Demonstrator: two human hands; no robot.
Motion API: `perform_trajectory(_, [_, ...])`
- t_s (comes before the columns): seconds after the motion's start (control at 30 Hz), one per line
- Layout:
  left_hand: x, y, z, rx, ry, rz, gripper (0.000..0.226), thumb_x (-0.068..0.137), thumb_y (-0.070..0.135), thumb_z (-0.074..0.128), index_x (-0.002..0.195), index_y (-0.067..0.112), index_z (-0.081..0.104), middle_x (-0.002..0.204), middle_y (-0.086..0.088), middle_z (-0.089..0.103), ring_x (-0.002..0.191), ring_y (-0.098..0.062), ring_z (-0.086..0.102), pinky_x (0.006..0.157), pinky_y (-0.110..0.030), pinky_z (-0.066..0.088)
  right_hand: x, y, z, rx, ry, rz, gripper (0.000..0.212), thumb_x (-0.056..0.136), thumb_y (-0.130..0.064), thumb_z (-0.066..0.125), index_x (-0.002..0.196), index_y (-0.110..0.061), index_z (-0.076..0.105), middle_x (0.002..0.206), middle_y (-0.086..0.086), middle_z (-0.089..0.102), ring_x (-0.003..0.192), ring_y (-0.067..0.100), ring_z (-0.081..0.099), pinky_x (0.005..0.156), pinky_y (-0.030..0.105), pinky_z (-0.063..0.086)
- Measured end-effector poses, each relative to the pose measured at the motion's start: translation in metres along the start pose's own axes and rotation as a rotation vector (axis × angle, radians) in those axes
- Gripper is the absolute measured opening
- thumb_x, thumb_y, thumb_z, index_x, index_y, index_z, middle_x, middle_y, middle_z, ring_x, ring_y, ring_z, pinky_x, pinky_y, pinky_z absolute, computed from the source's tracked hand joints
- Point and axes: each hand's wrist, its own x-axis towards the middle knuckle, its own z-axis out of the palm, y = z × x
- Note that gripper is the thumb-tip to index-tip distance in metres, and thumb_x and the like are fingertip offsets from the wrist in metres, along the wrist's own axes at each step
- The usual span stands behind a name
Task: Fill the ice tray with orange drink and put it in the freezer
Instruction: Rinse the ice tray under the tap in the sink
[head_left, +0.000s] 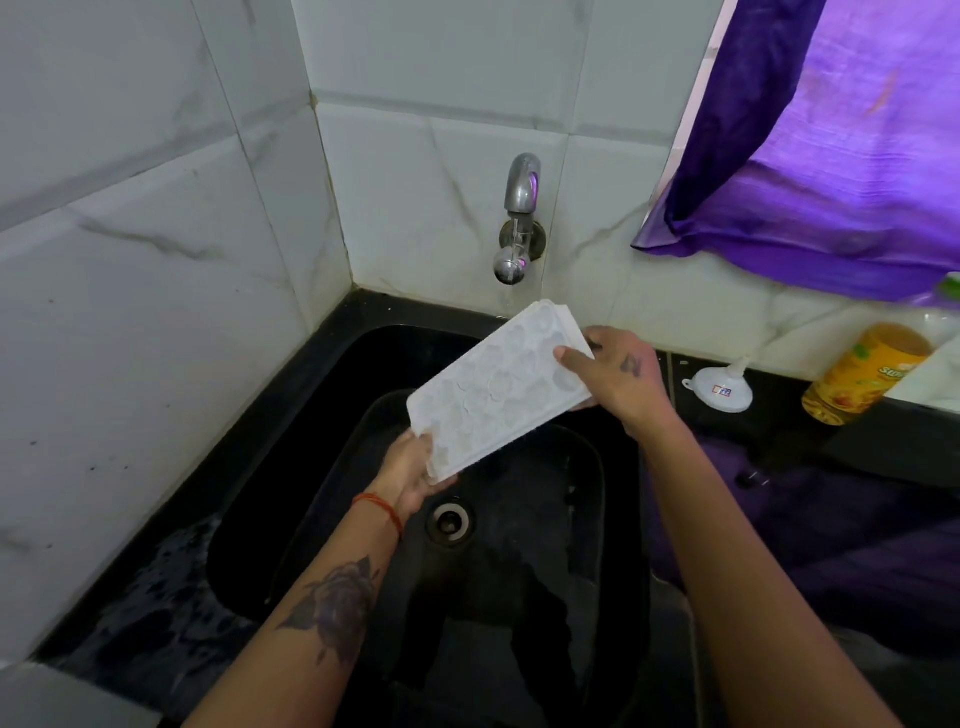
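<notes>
A white ice tray (498, 389) with round cells is held tilted over the black sink (291, 467), its far end just below the wall tap (519, 218). My left hand (413, 470) grips the tray's near lower corner from underneath. My right hand (615, 374) grips its far right edge, thumb on top. A thin stream of water runs from the tap toward the tray's upper end. A bottle of orange drink (865, 371) stands on the dark counter at the right.
A white funnel (719, 387) lies on the counter between the sink and the bottle. A purple curtain (831, 145) hangs at the upper right. White tiled walls enclose the sink's corner. The drain (449, 521) sits at the sink bottom.
</notes>
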Motion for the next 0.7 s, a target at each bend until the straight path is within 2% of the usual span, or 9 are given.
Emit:
perform_trajectory(0.07, [-0.003,-0.011,0.008,0.144,-0.020,-0.059,0.020,0.100,0.014,0.039,0.118,0.016,0.048,0.085,-0.005,0.059,0.074,-0.022,0.057,0.076,-0.046,0.049,-0.004,-0.008,-0.005,-0.031,0.013,-0.019,0.020,0.086,-0.024,0.064,0.097,-0.009,0.070,0.085,0.008,0.070,0.074,0.023,0.069,0.065,0.039,0.061])
perform_trajectory(0.2, [-0.010,-0.031,0.017,0.305,-0.111,-0.164,0.031,0.096,0.001,0.040,0.125,-0.005,0.048,0.081,-0.013,0.059,0.072,-0.024,0.057,0.066,-0.039,0.050,-0.013,-0.013,-0.015,-0.072,0.023,-0.053,0.019,0.084,-0.023,0.066,0.094,-0.008,0.071,0.072,0.002,0.068,0.058,0.016,0.067,0.053,0.026,0.059])
perform_trajectory(0.27, [-0.013,-0.037,0.019,0.320,-0.128,-0.173,0.034,0.093,-0.005,0.042,0.125,-0.006,0.048,0.080,-0.010,0.058,0.070,-0.022,0.057,0.067,-0.038,0.053,-0.017,-0.014,-0.019,-0.185,0.022,-0.118,0.015,0.084,-0.025,0.066,0.091,-0.013,0.071,0.072,-0.001,0.067,0.062,0.014,0.064,0.050,0.013,0.049])
perform_trajectory(0.33, [-0.016,-0.037,0.020,0.283,-0.142,-0.169,0.033,0.094,-0.003,0.040,0.125,-0.001,0.048,0.087,-0.008,0.059,0.081,-0.025,0.061,0.079,-0.041,0.050,-0.021,-0.014,-0.022,-0.229,-0.001,-0.169,0.015,0.082,-0.025,0.067,0.096,-0.020,0.072,0.083,-0.002,0.069,0.077,0.013,0.063,0.058,0.010,0.041])
perform_trajectory(0.4, [-0.019,-0.033,0.020,0.252,-0.159,-0.141,0.030,0.096,0.001,0.036,0.123,0.008,0.047,0.092,-0.005,0.058,0.091,-0.027,0.061,0.085,-0.043,0.047,-0.025,-0.013,-0.025,-0.180,-0.049,-0.194,0.019,0.081,-0.021,0.069,0.100,-0.026,0.071,0.091,-0.007,0.069,0.087,0.010,0.063,0.065,0.011,0.041])
perform_trajectory(0.5, [-0.018,-0.029,0.018,0.168,-0.150,-0.105,0.037,0.096,0.001,0.035,0.131,0.010,0.043,0.104,-0.009,0.059,0.108,-0.032,0.058,0.087,-0.045,0.046,-0.032,-0.013,-0.028,-0.114,-0.120,-0.235,0.027,0.081,-0.015,0.069,0.100,-0.034,0.069,0.095,-0.013,0.069,0.093,0.003,0.062,0.070,0.007,0.040])
perform_trajectory(0.6, [-0.018,-0.030,0.017,0.052,-0.102,-0.097,0.045,0.094,-0.003,0.036,0.138,0.010,0.034,0.123,-0.015,0.054,0.107,-0.031,0.056,0.085,-0.045,0.047,-0.035,-0.011,-0.032,-0.112,-0.145,-0.265,0.036,0.081,-0.008,0.067,0.102,-0.038,0.068,0.102,-0.013,0.070,0.098,0.000,0.061,0.074,0.001,0.041])
perform_trajectory(0.7, [-0.020,-0.030,0.015,0.041,-0.075,-0.039,0.045,0.096,0.007,0.038,0.139,0.016,0.031,0.133,-0.014,0.050,0.112,-0.030,0.055,0.080,-0.044,0.050,-0.038,-0.007,-0.035,-0.160,-0.120,-0.282,0.041,0.083,-0.004,0.064,0.110,-0.033,0.069,0.105,-0.015,0.068,0.101,0.004,0.060,0.079,0.002,0.039])
